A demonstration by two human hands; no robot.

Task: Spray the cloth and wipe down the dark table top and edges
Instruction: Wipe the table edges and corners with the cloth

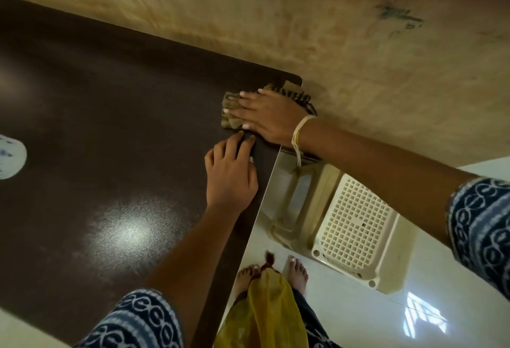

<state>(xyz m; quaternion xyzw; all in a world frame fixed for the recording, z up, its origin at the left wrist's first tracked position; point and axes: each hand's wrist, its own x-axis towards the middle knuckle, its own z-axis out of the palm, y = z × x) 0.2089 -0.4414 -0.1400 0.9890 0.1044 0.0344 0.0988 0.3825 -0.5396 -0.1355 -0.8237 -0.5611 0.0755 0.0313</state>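
Right hand wiping the far corner of the tabletop with the cloth.

We see our right hand (265, 116) pressing its flat, spread grip on the bunched cloth (234, 111) at the tabletop (110, 116) corner by the wall, the cloth's length running toward 2 o'clock. Our left hand (230, 174), loosely curled and holding nothing, rests just at 6 o'clock. The edge strip runs toward 7; a plastic stool (356, 226), possibly upturned, sits below.

A crumpled tan cloth (234, 107) lies bunched at the dark table top's (110, 116) far corner.
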